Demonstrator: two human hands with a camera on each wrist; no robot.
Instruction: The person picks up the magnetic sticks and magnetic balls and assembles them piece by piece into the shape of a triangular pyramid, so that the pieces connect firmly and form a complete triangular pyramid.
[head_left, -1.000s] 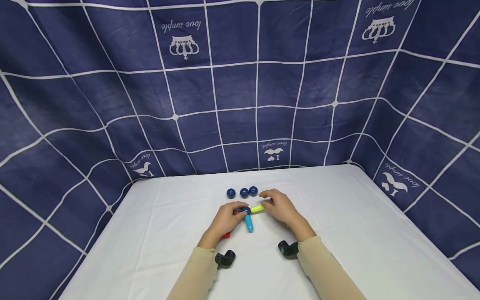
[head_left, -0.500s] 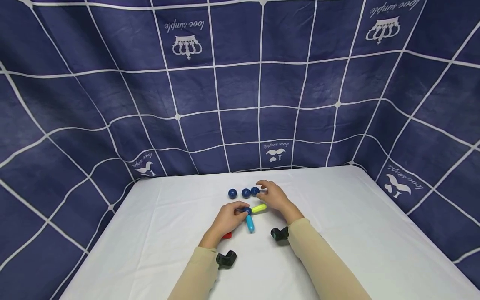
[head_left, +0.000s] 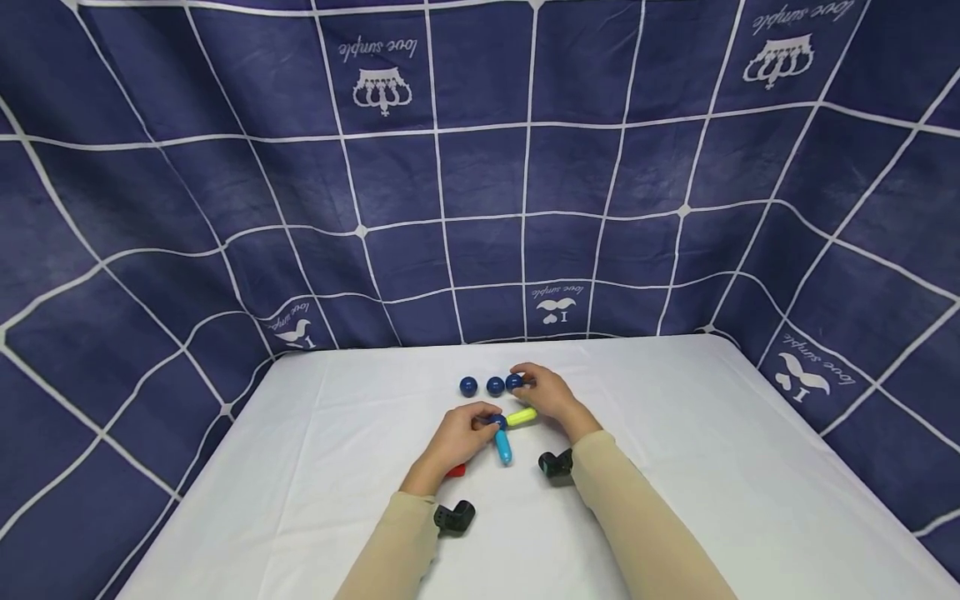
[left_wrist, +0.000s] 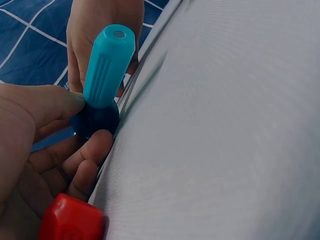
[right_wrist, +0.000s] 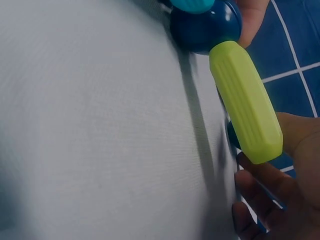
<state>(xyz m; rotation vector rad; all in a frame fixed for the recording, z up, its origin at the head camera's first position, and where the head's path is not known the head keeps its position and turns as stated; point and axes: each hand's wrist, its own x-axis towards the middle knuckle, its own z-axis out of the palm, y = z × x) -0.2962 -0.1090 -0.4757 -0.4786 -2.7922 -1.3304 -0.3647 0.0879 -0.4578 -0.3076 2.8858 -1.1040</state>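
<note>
My left hand [head_left: 456,435] pinches a dark blue ball [head_left: 497,422] between thumb and fingers, low over the white table. From that ball a light blue ridged rod [left_wrist: 107,70] sticks out toward me, and a yellow-green rod [right_wrist: 245,100] points right. Farther back, my right hand [head_left: 549,393] has thumb and forefinger around another dark blue ball [head_left: 513,382], the rightmost of a row. In the right wrist view the yellow-green rod hides most of that ball. A red piece [left_wrist: 72,220] lies beside the left hand, partly covered by it in the head view.
Two more dark blue balls, a middle one [head_left: 495,386] and a left one [head_left: 468,386], stand in the row at the back of the white-clothed table [head_left: 360,450]. A blue checked curtain [head_left: 480,183] encloses the table's back and sides. Each wrist wears a black camera.
My right hand has left the yellow-green rod and moved back and slightly left to the rightmost ball, its fingers closing around it. The left hand stays on its ball.
</note>
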